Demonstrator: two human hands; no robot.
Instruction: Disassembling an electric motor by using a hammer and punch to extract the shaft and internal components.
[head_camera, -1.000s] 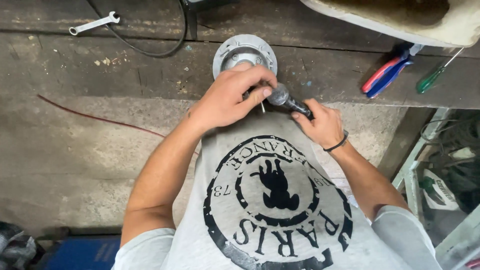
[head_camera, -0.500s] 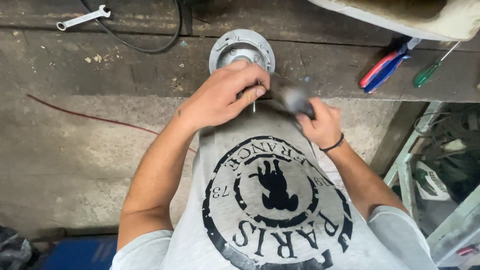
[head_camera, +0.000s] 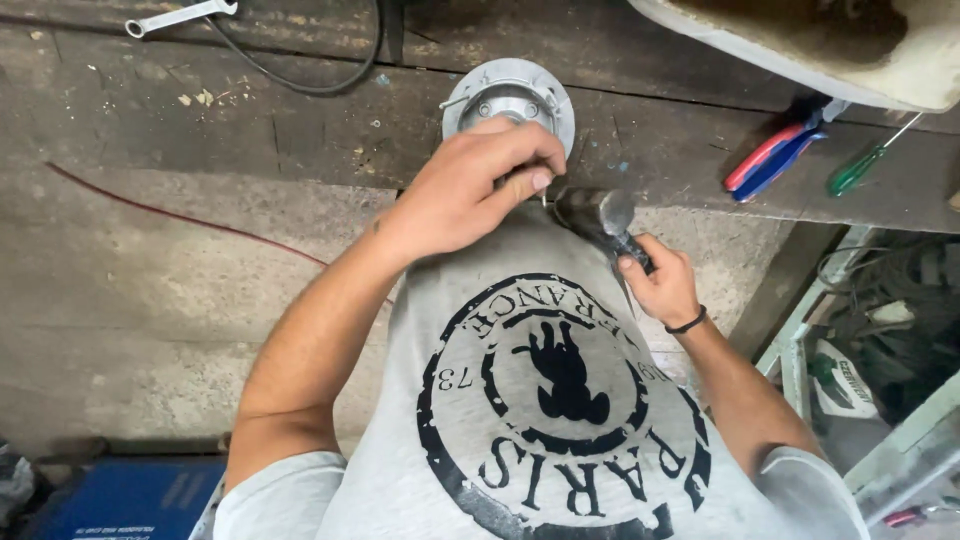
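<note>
At frame centre the left hand (head_camera: 470, 190) curls down over a round metal flange (head_camera: 510, 100) on the dark wooden counter (head_camera: 300, 130), fingertips pinched on a thin pin. The right hand (head_camera: 662, 285) is clamped round a hammer (head_camera: 598, 215) just beside it. Red-and-blue pliers (head_camera: 775, 155) and a green screwdriver (head_camera: 865, 165) lie upper right, a wrench (head_camera: 180, 15) upper left.

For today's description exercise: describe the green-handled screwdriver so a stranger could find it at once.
Start at the dark wooden bench across the top and follow it to its right end. There, under a pale tub's rim, lies the screwdriver. Its clear green handle sets it apart from the red-and-blue-handled pliers just left.
</note>
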